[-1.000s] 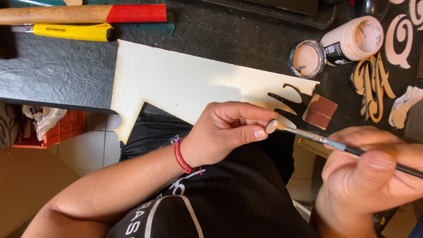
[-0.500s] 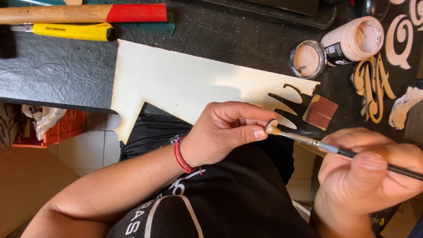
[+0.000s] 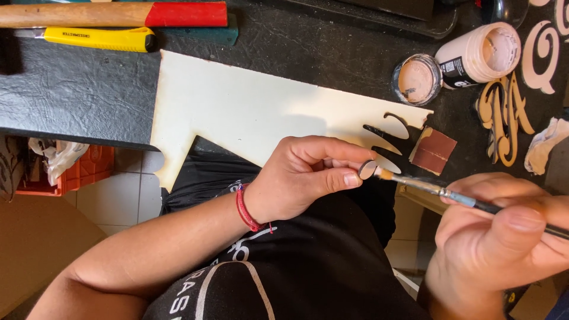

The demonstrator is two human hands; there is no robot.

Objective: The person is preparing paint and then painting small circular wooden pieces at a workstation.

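Note:
My left hand point(image 3: 305, 178), with a red cord at the wrist, pinches a small flat oval piece point(image 3: 367, 170) between thumb and fingertips. My right hand point(image 3: 504, 237) grips a thin paintbrush point(image 3: 438, 191) with a metal ferrule; its bristle tip touches the oval piece. Both hands hover above my lap, just in front of a cream cut-out board point(image 3: 249, 109) that overhangs the black worktop point(image 3: 71, 89).
An open jar of pale pink paint point(image 3: 477, 53) lies beside its lid point(image 3: 416, 79). Near them are a brown sandpaper square point(image 3: 434, 150), wooden ornate letters point(image 3: 504, 118) and a crumpled rag point(image 3: 548, 145). A hammer point(image 3: 112, 14) and yellow utility knife point(image 3: 98, 39) lie far left.
The brush tip has shifted slightly along the oval piece. My right hand has moved a little lower and to the right; my left hand stays nearly still.

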